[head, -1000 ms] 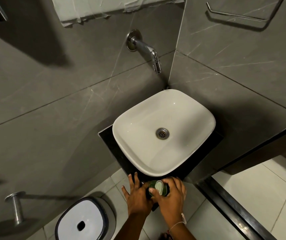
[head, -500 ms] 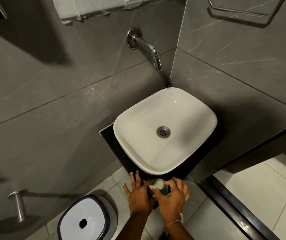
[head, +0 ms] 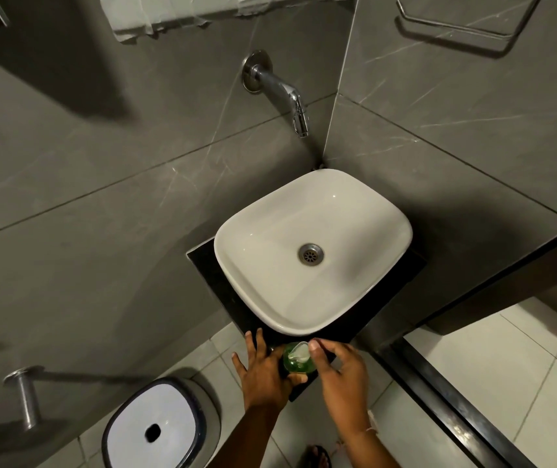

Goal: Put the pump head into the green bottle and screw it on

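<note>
The green bottle [head: 299, 363] stands on the near corner of the black counter [head: 209, 278], just in front of the white basin. Its whitish pump head [head: 299, 351] sits on top of it. My left hand [head: 263, 376] wraps the bottle's left side, thumb under it and fingers spread on the counter. My right hand [head: 341, 373] is at the bottle's right, its thumb touching the pump head while the other fingers curl loosely away from it. Whether the pump is threaded in is hidden.
A white square basin [head: 314, 251] fills the counter, with a chrome tap [head: 283, 92] on the grey tiled wall above. A white-lidded bin [head: 155, 430] stands on the floor at lower left. A dark door frame [head: 466, 407] runs along the right. A sandalled foot [head: 317, 456] shows below.
My right hand has come off the top of the pump head and shifted to the right, uncovering the bottle. My left hand stays on the bottle.
</note>
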`<control>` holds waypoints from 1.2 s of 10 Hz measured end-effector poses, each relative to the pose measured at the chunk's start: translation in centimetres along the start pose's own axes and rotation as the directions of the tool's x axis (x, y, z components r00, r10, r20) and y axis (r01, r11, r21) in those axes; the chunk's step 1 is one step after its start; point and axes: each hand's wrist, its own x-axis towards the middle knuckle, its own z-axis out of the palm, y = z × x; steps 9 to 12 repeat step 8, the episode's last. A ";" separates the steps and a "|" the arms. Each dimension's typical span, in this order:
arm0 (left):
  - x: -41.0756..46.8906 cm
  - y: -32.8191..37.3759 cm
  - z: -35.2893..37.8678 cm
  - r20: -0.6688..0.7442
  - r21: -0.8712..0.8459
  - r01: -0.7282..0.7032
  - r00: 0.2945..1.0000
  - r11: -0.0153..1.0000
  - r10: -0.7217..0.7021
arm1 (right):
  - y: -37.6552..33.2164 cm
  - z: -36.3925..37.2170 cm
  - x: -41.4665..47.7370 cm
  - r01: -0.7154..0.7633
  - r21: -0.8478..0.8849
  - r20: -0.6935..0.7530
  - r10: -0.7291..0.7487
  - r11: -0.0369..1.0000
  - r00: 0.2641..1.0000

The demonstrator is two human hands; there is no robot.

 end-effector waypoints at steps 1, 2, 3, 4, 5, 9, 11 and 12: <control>0.0 0.0 0.1 -0.001 -0.018 -0.003 1.000 1.000 0.003 | -0.4 1.2 0.2 -0.058 0.016 -0.060 0.059 0.998 0.996; 0.1 0.2 0.0 0.008 -0.017 0.010 1.000 1.000 -0.010 | -0.1 1.8 0.2 -0.115 0.075 -0.087 0.122 0.991 0.989; 0.1 0.1 0.0 0.009 -0.009 0.014 1.000 1.000 -0.014 | 0.1 1.8 0.2 -0.093 0.108 -0.081 0.102 0.990 0.991; 0.1 0.0 0.1 -0.001 -0.027 0.003 1.000 1.000 -0.003 | -0.4 1.0 0.9 -0.061 0.052 0.004 0.061 0.997 0.998; 0.2 -0.1 0.3 -0.010 -0.015 0.004 1.000 1.000 -0.005 | -1.2 0.0 1.9 -0.026 -0.097 0.114 0.037 0.995 0.993; 0.3 0.0 0.1 0.018 -0.033 0.011 1.000 0.999 -0.010 | -1.6 -0.3 2.9 -0.003 -0.131 0.199 0.029 0.991 0.980; 0.3 0.0 0.1 0.018 -0.033 0.011 1.000 0.999 -0.010 | -1.6 -0.3 2.9 -0.003 -0.131 0.199 0.029 0.991 0.980; 0.3 0.0 0.1 0.018 -0.033 0.011 1.000 0.999 -0.010 | -1.6 -0.3 2.9 -0.003 -0.131 0.199 0.029 0.991 0.980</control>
